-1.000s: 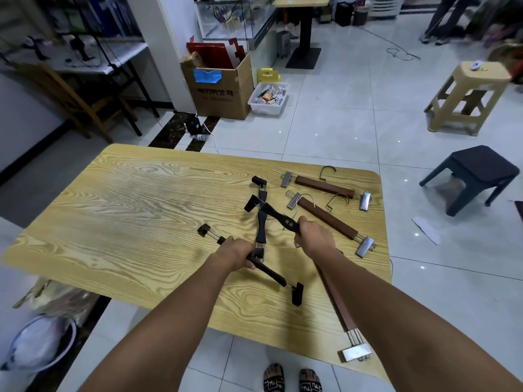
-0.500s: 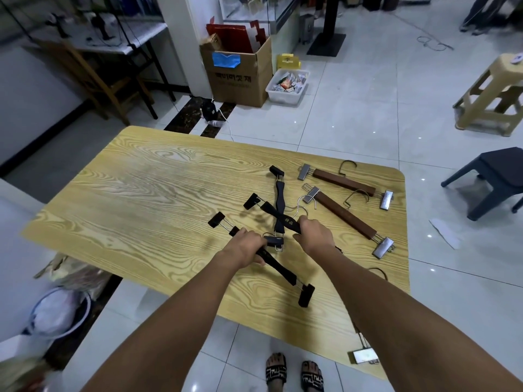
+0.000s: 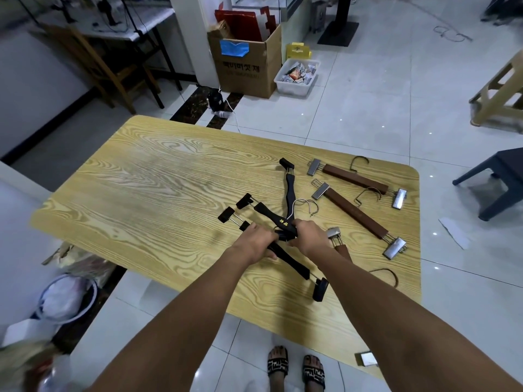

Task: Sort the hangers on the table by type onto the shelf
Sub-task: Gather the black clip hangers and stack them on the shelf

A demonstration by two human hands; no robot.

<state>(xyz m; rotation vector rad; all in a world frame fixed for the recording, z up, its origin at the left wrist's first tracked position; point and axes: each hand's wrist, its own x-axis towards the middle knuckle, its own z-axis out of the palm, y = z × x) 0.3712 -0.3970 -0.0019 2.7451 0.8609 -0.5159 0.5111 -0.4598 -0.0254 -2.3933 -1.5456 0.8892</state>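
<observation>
Three black clip hangers lie crossed on the wooden table [image 3: 158, 188]. My left hand [image 3: 256, 241] grips the lowest black hanger [image 3: 294, 264], which runs toward the table's near edge. My right hand [image 3: 310, 236] grips a second black hanger [image 3: 276, 217] with yellow lettering. The third black hanger [image 3: 289, 188] points away, its metal hook beside it. Two brown wooden clip hangers [image 3: 355, 178] [image 3: 355, 213] lie to the right. A third brown hanger [image 3: 342, 248] is mostly hidden under my right forearm.
A dark stool [image 3: 501, 176] and a beige stool [image 3: 501, 89] stand right of the table. Beyond it are a cardboard box [image 3: 243, 69], a white bin [image 3: 297, 77] and a wooden chair [image 3: 93, 66]. A basin [image 3: 68, 298] sits on the floor at left. No shelf is in view.
My hands have drawn closer together over the crossed black hangers, and the hanger in my right hand has shifted left. The view has moved nearer the table.
</observation>
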